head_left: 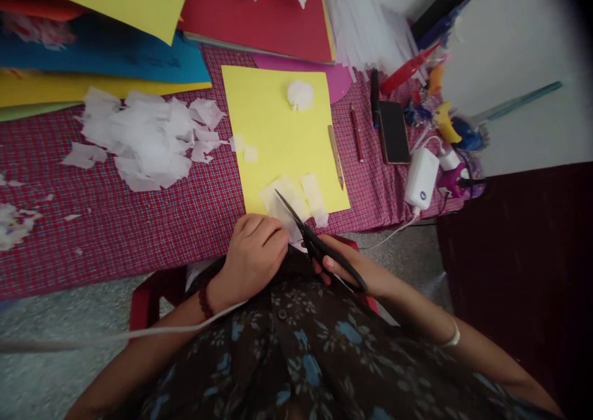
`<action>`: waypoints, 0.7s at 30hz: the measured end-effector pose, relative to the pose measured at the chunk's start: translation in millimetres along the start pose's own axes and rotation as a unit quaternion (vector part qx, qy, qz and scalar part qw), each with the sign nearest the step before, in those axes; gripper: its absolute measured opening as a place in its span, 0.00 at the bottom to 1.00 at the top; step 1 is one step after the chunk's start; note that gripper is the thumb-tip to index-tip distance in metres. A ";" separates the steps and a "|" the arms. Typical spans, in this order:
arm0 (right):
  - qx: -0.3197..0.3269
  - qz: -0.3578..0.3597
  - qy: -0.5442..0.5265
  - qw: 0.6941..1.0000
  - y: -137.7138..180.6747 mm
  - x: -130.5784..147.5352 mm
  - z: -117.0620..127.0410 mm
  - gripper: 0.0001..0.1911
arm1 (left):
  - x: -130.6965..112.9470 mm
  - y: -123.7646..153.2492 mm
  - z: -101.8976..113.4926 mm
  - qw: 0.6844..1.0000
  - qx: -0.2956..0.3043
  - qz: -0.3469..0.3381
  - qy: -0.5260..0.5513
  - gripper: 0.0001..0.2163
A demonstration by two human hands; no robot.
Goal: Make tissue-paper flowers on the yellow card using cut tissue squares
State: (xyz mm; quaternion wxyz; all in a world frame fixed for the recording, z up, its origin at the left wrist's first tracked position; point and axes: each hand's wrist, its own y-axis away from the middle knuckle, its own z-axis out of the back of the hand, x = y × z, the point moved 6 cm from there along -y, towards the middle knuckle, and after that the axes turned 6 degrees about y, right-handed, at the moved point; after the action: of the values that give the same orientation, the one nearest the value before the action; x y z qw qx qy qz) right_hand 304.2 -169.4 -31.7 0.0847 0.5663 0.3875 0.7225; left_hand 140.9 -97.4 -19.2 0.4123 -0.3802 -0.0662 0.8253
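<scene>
My right hand is closed round the handles of black scissors, whose blades point up and left across a piece of thin white paper. My left hand is closed at the lower edge of that paper, fingers curled over it. Beneath lies a yellow sheet. To the right of the held piece is a narrow white paper strip, and small paper squares rest by the sheet's left edge. A crumpled white paper ball sits near its top.
A heap of white paper pieces covers the checked cloth at left. Coloured sheets are stacked behind. At right are a pencil, a black notebook and a white power bank with cables. A white cord crosses my left forearm.
</scene>
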 end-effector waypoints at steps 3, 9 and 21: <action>-0.018 -0.010 0.007 1.000 -0.1 0.8 -2.0 0.33 | -2.7 -0.8 -1.6 1.000 0.001 -0.005 0.002 0.05; -0.047 -0.015 -0.002 0.999 0.3 2.9 -4.9 0.31 | -4.3 -2.6 -4.4 1.000 0.005 -0.010 0.002 0.05; 0.010 0.009 0.008 1.000 1.0 -8.2 6.9 0.31 | 1.6 5.0 -6.7 1.000 0.008 0.013 0.006 0.04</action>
State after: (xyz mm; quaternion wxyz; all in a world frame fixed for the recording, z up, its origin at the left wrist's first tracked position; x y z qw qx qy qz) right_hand 313.4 -171.6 -36.8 0.0693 0.5647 0.3905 0.7238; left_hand 141.8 -100.9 -26.9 0.4044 -0.3824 -0.0525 0.8291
